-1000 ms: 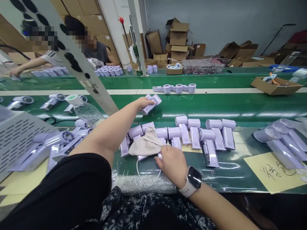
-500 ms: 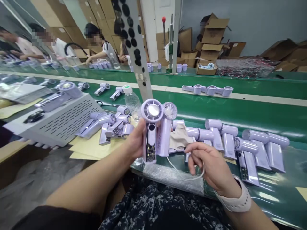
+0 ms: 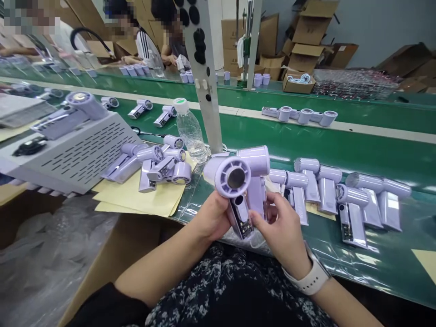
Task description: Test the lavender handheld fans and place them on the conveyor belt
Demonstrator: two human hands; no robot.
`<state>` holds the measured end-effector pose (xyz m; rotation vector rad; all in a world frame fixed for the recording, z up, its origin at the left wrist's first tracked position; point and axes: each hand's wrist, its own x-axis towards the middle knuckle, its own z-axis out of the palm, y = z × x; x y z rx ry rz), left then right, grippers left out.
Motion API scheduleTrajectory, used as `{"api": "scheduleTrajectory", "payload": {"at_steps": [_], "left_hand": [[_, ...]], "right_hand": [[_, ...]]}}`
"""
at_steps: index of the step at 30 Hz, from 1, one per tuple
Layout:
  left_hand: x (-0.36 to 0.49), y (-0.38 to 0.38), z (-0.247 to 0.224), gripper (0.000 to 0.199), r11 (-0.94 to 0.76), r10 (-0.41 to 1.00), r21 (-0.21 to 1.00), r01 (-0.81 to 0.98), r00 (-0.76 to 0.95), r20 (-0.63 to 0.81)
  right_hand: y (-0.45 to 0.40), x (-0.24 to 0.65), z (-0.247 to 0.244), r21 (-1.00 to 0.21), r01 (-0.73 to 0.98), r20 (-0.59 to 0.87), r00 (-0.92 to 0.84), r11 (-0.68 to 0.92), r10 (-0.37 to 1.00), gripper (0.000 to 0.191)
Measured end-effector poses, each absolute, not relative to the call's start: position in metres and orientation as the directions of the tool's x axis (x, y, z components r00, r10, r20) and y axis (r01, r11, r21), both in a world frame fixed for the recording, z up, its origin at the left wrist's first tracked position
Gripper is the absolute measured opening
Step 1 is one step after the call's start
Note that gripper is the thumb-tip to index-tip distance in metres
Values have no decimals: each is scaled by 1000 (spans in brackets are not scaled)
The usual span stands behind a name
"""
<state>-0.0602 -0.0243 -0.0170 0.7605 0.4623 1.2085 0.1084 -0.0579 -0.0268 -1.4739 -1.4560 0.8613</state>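
the right hand (image 3: 284,229) has come over to pinch the rear fan (image 3: 256,160) by its handle, beside the front fan (image 3: 235,176) that the left hand (image 3: 214,218) clasps near the bench (image 3: 388,263), so both hands now support the pair

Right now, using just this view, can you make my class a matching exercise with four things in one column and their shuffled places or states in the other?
Things
1. clear bottle
2. front lilac fan
3. yellow paper
4. watch band

Places or states
A. under several clustered fans
B. white, with small holes
C. standing beside the upright post
D. between the left hand and right hand

Pairs: 1-C, 2-D, 3-A, 4-B
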Motion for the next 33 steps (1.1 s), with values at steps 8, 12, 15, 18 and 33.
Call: {"api": "scheduleTrajectory", "payload": {"at_steps": [8,12,15,18,33], "left_hand": [[-56,-22,-25,71,330,910,594,-734,414,6],[-55,-25,-33,65,458,847,584,-670,528,-59],[-59,-21,-35,62,341,916,620,-706,398,-51],[-65,-14,-29,65,262,938,644,-719,348,7],[-34,-7,0,63,-55,987,588,-807,47,157]], "right_hand": [[-64,118,-27,-981,139,128,-76,137,989,26],[-60,119,-17,-992,-94,93,-129,82,987,41],[-56,134,-5,-977,-210,48,-90,28,995,79],[-54,154,4,-960,-274,-59,3,-56,998,59],[-77,94,-15,-995,23,-101,-339,-99,935,38]]}}
